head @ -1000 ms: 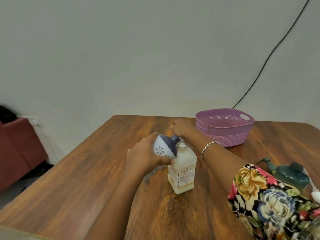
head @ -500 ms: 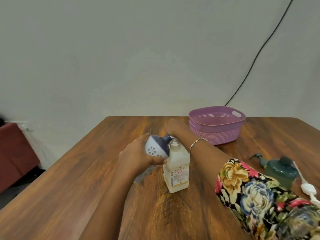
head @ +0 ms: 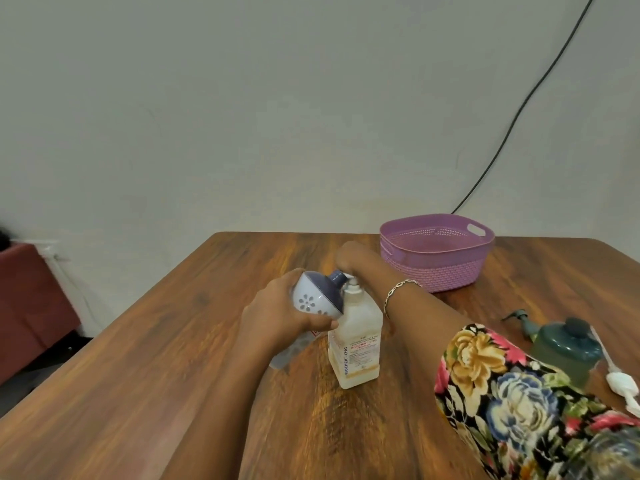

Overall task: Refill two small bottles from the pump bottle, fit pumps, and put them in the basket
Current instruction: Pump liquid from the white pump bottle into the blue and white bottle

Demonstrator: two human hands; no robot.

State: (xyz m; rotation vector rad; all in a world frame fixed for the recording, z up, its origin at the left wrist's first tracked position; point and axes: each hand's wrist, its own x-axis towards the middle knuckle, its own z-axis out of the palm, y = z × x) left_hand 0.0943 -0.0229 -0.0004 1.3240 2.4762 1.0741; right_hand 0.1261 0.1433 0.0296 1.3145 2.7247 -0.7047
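One pump bottle [head: 355,344], pale and translucent with a printed label, stands upright near the middle of the wooden table [head: 173,358]. The right hand [head: 355,263] lies over its pump head from behind; the fingers are hidden, so whether they grip or only press cannot be told. Two small bottles are in view. The first, a round white and dark blue bottle [head: 317,299], is tipped on its side just left of the pump bottle's top, neck at the spout, with the left hand [head: 277,318] wrapped round its body, fingers curled and thumb underneath. The second, a green bottle [head: 564,348] with a dark domed top, stands well to the right of the pump bottle. Two loose pumps lie by it: a dark pump [head: 518,315] on the side nearer the pump bottle and a white pump [head: 623,386] on the far side. One purple basket [head: 436,268] sits behind and right of the pump bottle, beyond the right wrist's bracelet [head: 398,292].
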